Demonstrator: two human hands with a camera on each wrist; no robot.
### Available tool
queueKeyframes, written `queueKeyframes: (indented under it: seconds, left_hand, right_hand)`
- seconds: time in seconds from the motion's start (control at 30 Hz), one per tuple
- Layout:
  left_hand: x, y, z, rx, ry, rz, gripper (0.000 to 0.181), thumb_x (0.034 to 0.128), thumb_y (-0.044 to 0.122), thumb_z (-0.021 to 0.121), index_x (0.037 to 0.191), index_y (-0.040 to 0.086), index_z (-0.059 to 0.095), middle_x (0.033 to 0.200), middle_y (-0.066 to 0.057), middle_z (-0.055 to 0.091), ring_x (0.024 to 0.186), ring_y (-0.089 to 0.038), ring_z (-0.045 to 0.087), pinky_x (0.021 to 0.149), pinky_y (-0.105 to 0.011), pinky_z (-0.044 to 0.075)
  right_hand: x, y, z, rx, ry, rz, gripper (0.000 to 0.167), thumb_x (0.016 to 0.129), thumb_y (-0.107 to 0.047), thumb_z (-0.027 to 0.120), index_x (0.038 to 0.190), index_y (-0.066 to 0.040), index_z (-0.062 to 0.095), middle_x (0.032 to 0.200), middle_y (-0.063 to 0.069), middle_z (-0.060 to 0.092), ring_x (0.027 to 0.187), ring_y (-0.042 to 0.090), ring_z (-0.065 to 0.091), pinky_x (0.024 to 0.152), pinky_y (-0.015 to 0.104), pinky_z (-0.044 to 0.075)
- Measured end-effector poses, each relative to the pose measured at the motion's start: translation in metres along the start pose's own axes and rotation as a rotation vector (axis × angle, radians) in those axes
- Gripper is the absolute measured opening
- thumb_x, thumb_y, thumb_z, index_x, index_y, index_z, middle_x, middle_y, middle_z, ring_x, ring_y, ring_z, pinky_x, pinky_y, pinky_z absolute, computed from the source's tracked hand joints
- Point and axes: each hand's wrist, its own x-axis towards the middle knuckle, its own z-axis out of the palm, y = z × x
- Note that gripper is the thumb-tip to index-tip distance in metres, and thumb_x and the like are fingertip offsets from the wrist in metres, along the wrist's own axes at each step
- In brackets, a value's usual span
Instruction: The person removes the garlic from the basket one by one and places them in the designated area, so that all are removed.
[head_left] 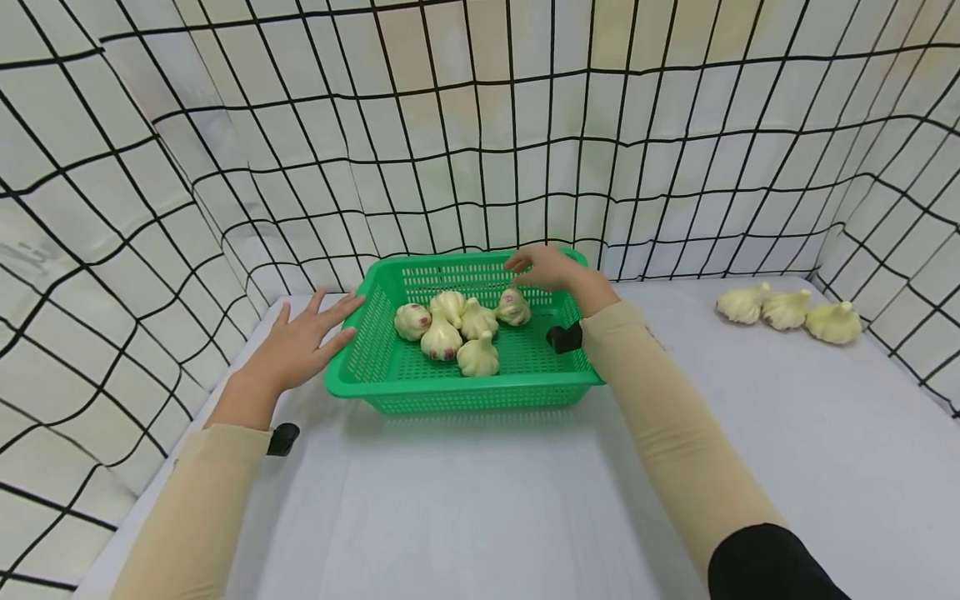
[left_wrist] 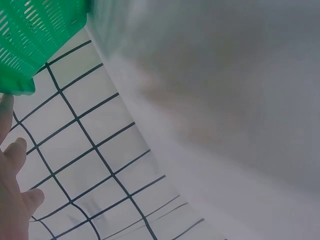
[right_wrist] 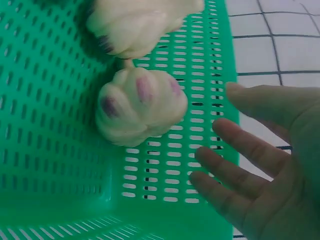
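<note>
Several garlic bulbs [head_left: 441, 337] lie in a green basket [head_left: 465, 387], mostly at its middle and left. My left hand [head_left: 296, 346] is at the basket's left rim with fingers spread; in the left wrist view one fingertip of that hand [left_wrist: 15, 175] meets the basket's edge [left_wrist: 15, 85]. Over the basket's back right part is my right hand [head_left: 551, 273], just above a purple-streaked bulb [head_left: 513, 307]. The right wrist view shows this hand [right_wrist: 265, 165] with its fingers apart and holding nothing, beside a bulb [right_wrist: 142, 106] and a gap away from it.
Three more garlic bulbs [head_left: 785, 309] lie in a row on the white table [head_left: 465, 500] at the back right. Black netting [head_left: 480, 150] over pale walls stands behind the basket and along both sides. A black wrist device [head_left: 282, 439] hangs under my left wrist.
</note>
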Motion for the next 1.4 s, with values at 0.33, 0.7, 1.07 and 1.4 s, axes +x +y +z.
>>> queueKeyframes:
  seconds: [0.33, 0.7, 1.07, 1.4]
  left_hand:
    - [0.000, 0.000, 0.001, -0.003, 0.012, 0.009, 0.063, 0.1101, 0.050, 0.036, 0.164, 0.018, 0.028, 0.166, -0.014, 0.029, 0.154, -0.045, 0.007, 0.116, -0.070, -0.008]
    - [0.001, 0.000, -0.001, 0.003, -0.003, -0.001, 0.064, 0.1101, 0.051, 0.035, 0.165, 0.019, 0.026, 0.167, -0.014, 0.026, 0.155, -0.043, 0.003, 0.117, -0.069, -0.010]
    - [0.000, 0.001, 0.000, -0.006, 0.001, 0.002, 0.063, 0.1102, 0.050, 0.036, 0.164, 0.018, 0.027, 0.167, -0.013, 0.026, 0.155, -0.043, 0.004, 0.116, -0.071, -0.008]
    - [0.001, -0.001, 0.002, -0.016, 0.004, 0.002, 0.063, 0.1100, 0.050, 0.037, 0.164, 0.019, 0.028, 0.167, -0.012, 0.027, 0.155, -0.042, 0.003, 0.116, -0.071, -0.008]
  right_hand:
    - [0.006, 0.001, 0.009, -0.092, -0.090, 0.046, 0.045, 0.105, -0.012, 0.060, 0.148, -0.002, 0.052, 0.153, 0.022, 0.047, 0.142, 0.037, 0.043, 0.112, 0.048, 0.041]
    - [0.007, 0.000, 0.014, -0.142, -0.161, 0.084, 0.052, 0.102, -0.014, 0.066, 0.150, -0.003, 0.050, 0.154, 0.019, 0.046, 0.144, 0.035, 0.039, 0.116, 0.048, 0.036]
    - [0.005, 0.002, 0.017, -0.046, -0.214, 0.171, 0.052, 0.097, -0.002, 0.068, 0.146, -0.001, 0.048, 0.156, 0.023, 0.039, 0.135, 0.037, 0.048, 0.095, 0.044, 0.055]
    - [0.004, 0.005, 0.017, -0.044, -0.251, 0.208, 0.054, 0.098, 0.002, 0.066, 0.148, -0.001, 0.046, 0.154, 0.023, 0.037, 0.133, 0.036, 0.048, 0.092, 0.039, 0.058]
